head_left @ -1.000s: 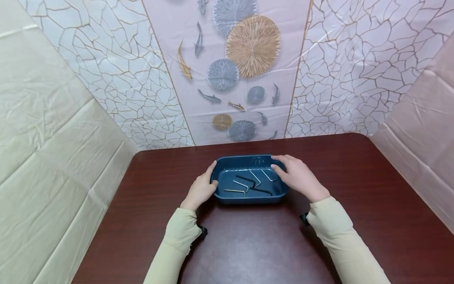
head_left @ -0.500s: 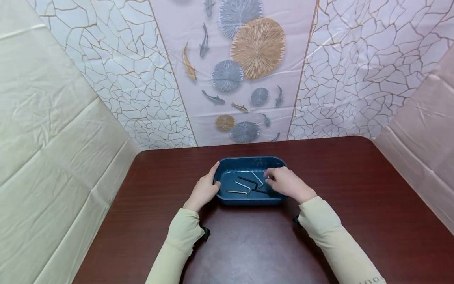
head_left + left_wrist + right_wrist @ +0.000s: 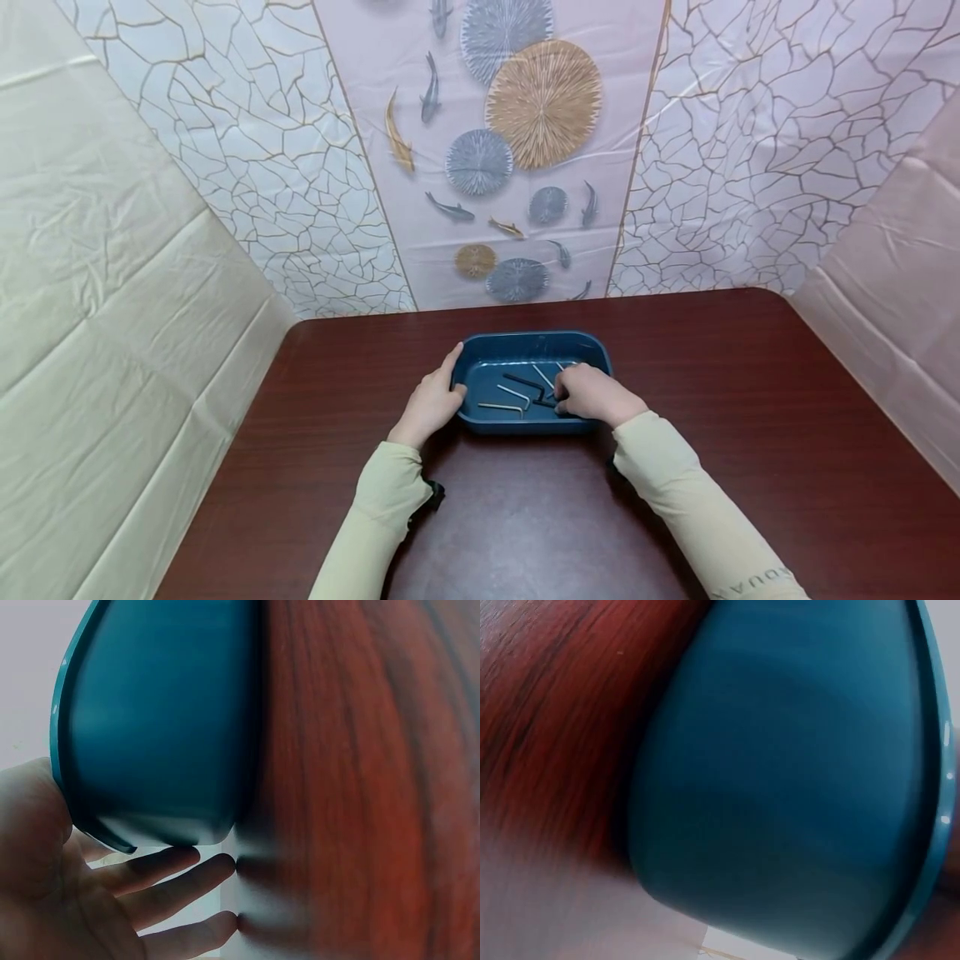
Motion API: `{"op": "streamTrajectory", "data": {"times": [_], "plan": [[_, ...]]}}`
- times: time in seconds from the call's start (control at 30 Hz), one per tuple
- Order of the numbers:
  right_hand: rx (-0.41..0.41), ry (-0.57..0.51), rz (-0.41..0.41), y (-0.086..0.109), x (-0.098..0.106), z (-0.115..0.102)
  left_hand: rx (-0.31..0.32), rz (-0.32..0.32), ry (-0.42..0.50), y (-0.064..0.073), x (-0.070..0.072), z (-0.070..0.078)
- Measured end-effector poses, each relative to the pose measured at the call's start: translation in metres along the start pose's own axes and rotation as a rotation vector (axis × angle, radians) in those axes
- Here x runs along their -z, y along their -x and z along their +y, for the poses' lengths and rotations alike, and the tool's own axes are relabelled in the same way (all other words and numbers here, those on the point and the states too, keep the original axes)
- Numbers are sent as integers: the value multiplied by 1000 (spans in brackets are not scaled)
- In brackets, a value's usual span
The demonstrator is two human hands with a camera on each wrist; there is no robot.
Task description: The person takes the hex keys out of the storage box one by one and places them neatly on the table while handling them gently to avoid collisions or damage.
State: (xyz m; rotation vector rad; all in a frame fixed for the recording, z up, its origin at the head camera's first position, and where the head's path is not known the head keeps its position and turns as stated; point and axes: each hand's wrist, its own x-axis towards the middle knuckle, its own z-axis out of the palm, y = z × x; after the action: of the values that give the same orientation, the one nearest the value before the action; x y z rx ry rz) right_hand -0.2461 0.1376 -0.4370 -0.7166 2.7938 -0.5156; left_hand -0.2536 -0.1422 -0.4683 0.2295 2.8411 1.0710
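Note:
A blue rectangular dish (image 3: pixel 525 427) stands on the table with several L-shaped hex keys lying in it. My left hand (image 3: pixel 429 406) grips its left end, thumb over the rim and fingers along the outer wall, as the left wrist view shows too. Inside the dish's right half is my right hand (image 3: pixel 596 394), its fingers bent down at a black hex key (image 3: pixel 545 403) whose right part they hide. I cannot tell whether they pinch it. A silver hex key (image 3: pixel 543 377) lies just beside these fingertips. The dish's outer wall (image 3: pixel 780 765) hides the right fingers in the right wrist view.
Left of the right hand lie another black hex key (image 3: pixel 522 383), a silver one (image 3: pixel 513 392) and a gold-coloured one (image 3: pixel 500 407). The dark red wooden table (image 3: pixel 510 517) ends at a patterned cloth wall (image 3: pixel 442 283), with pale cloth on both sides.
My right hand has left the dish's right rim and moved left and down inside, to the black hex key. My left hand stays on the left end.

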Motion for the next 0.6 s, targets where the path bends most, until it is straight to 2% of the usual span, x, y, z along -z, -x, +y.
{"op": "streamTrajectory", "data": {"times": [0.37,0.6], "plan": [[-28,0,-19,-6,-4,3,6,-7,-5,2,1,1],[-38,-39,-52,-7,-4,3,3,1,-8,2,0,0]]}}
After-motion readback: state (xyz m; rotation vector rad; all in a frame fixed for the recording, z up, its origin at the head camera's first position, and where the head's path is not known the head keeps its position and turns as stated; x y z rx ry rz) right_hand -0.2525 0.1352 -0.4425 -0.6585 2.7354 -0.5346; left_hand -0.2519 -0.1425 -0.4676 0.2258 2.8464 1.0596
